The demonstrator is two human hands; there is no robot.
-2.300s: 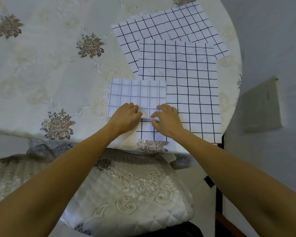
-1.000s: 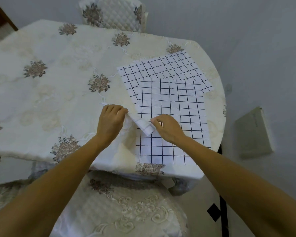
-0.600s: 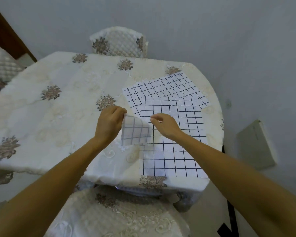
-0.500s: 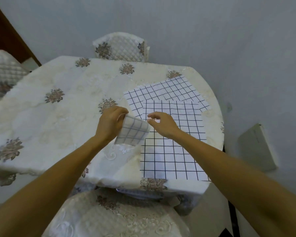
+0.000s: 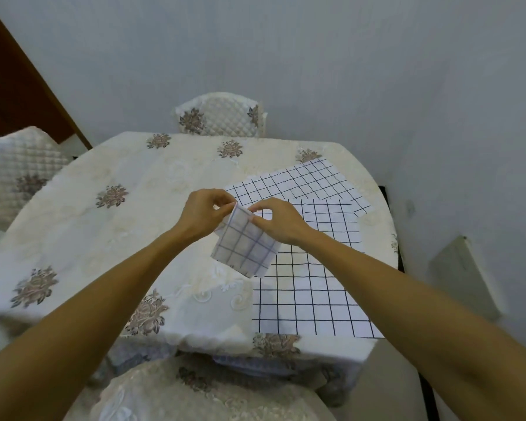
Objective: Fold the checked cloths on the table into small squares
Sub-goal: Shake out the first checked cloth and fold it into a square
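Cloth (image 5: 245,249) looks fully folded — my left hand (image 5: 202,215) and right hand (image 5: 278,221) pinch its top edge; next, set it aside

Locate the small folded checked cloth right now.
In the head view, the folded cloth hangs mid-frame above the table, pinched at its top by the left hand and right hand, beside the nearest flat cloth.

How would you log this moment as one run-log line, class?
left hand: pinches folded cloth | right hand: pinches folded cloth | folded cloth: held above table | unfolded cloths: two, flat
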